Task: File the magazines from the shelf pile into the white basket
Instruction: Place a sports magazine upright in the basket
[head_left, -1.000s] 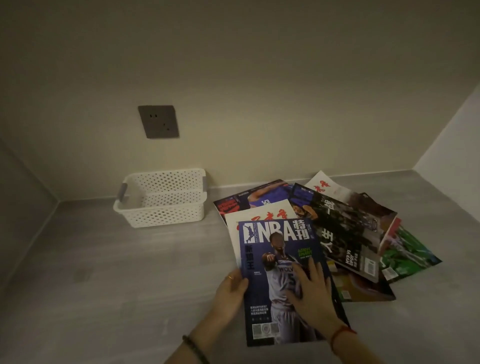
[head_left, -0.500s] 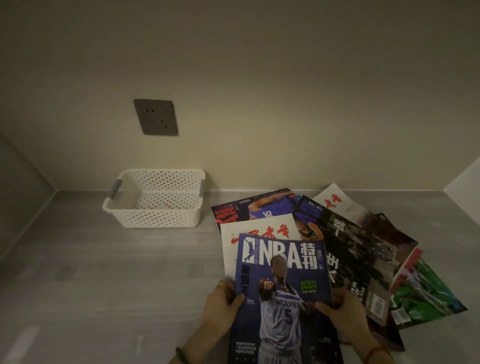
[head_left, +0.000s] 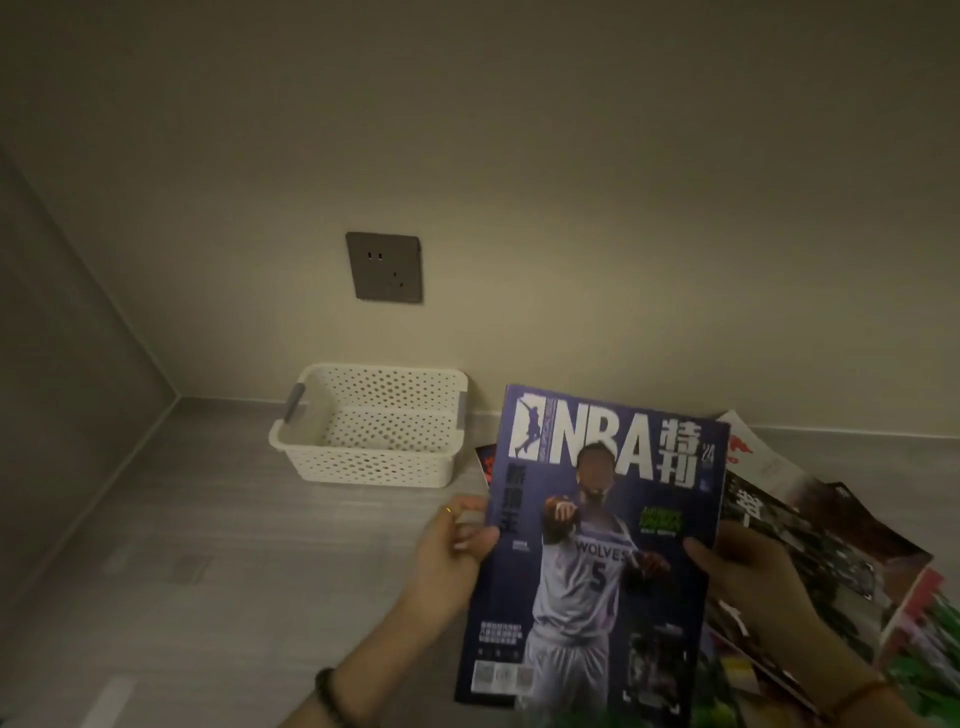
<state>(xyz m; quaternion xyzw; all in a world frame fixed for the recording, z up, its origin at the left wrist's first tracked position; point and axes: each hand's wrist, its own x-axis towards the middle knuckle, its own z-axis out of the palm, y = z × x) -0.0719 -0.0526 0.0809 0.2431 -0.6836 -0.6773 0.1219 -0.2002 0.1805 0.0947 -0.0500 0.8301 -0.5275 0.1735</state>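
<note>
I hold a blue NBA magazine (head_left: 597, 545) upright above the shelf, its cover facing me. My left hand (head_left: 452, 551) grips its left edge, thumb on the cover. On the right edge, my right hand (head_left: 748, 571) pinches it the same way. The white perforated basket (head_left: 363, 462) with grey handles stands behind and to the left, against the back wall, with nothing visible inside. The remaining magazine pile (head_left: 810, 540) lies fanned out on the shelf to the right, partly hidden by the held magazine and my right hand.
The grey wood-grain shelf surface (head_left: 208, 571) stretches left of my hands. A dark wall socket (head_left: 384, 267) sits on the back wall above the basket. The left side wall (head_left: 62, 364) closes the shelf on that side.
The NBA magazine has come off the pile and risen toward me, tilted upright. My right hand shifted from lying flat on the cover to gripping the right edge. The view moved closer.
</note>
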